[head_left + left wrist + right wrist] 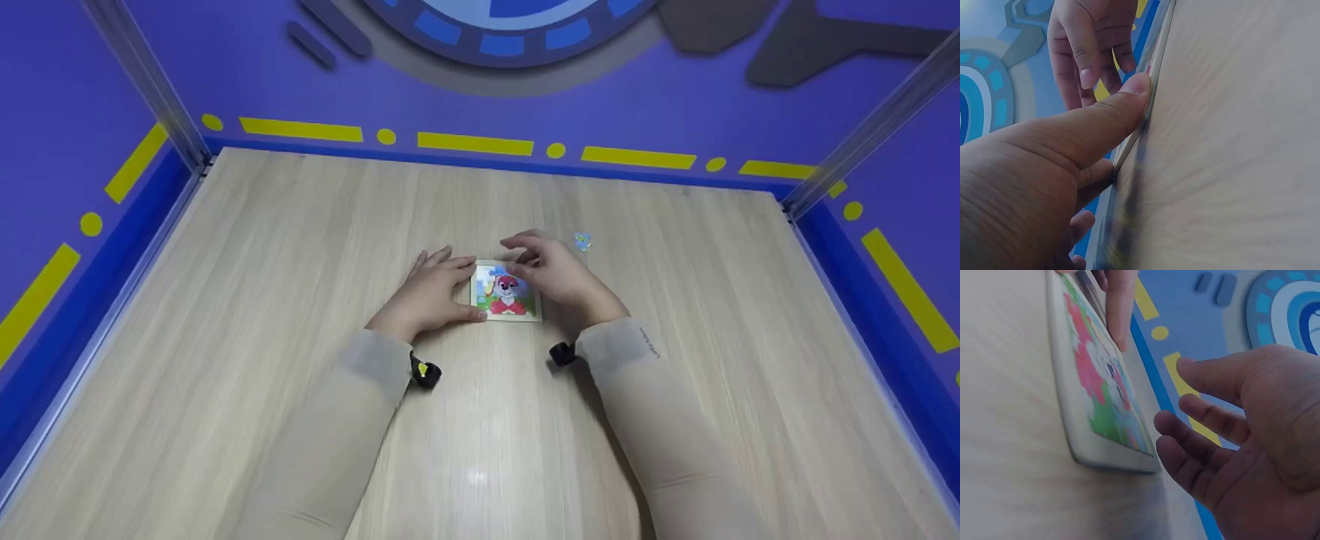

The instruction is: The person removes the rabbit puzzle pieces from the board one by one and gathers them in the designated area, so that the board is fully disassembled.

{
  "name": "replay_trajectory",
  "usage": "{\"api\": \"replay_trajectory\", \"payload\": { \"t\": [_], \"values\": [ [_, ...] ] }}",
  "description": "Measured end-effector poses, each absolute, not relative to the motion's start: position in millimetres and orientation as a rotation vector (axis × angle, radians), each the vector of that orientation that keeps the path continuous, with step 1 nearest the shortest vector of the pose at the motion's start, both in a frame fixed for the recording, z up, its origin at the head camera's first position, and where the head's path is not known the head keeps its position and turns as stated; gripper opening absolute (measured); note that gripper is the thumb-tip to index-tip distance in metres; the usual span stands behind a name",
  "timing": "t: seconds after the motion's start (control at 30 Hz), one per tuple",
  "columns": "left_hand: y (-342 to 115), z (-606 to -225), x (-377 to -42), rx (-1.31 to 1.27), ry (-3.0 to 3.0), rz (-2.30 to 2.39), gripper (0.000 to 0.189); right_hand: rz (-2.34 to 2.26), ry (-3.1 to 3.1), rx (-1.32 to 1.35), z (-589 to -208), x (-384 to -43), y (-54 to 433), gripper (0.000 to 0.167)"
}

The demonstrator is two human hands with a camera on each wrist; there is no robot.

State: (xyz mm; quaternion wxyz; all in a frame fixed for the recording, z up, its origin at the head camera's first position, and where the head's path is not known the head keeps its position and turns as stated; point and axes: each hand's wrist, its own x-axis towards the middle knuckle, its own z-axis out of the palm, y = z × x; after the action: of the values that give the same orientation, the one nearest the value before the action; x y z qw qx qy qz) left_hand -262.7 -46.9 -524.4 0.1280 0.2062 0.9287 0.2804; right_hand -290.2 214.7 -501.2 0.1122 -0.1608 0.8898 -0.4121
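A small square jigsaw puzzle (507,296) in a pale frame lies on the table, its picture showing a red-and-white cartoon animal on green and blue. My left hand (429,296) holds the frame's left side, thumb at the near left corner and index finger at the far left corner. Above the puzzle's far right part hovers my right hand (559,274). In the right wrist view its fingers (1185,439) are loosely bent, with nothing between them and a gap to the frame. A light-blue puzzle piece (583,241) lies on the table just beyond the right hand.
The wood-grain table (300,247) is bounded by a blue back wall (480,112) with yellow markings and by side walls with metal corner posts. Dark wrist cameras sit under the left sleeve (360,390) and the right sleeve (637,375).
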Motion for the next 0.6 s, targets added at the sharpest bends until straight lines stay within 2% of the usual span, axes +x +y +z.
{"api": "replay_trajectory", "payload": {
  "t": [0.13, 0.6],
  "values": [
    [-46, -525, -262, 0.609, 2.703, 0.813, 0.099, -1.107, 2.626, -0.577, -508, -289, 208, 0.045],
    [-47, -525, -264, 0.617, 2.706, 0.806, 0.099, -0.939, 2.677, -0.652, -514, -288, 203, 0.032]
  ]
}}
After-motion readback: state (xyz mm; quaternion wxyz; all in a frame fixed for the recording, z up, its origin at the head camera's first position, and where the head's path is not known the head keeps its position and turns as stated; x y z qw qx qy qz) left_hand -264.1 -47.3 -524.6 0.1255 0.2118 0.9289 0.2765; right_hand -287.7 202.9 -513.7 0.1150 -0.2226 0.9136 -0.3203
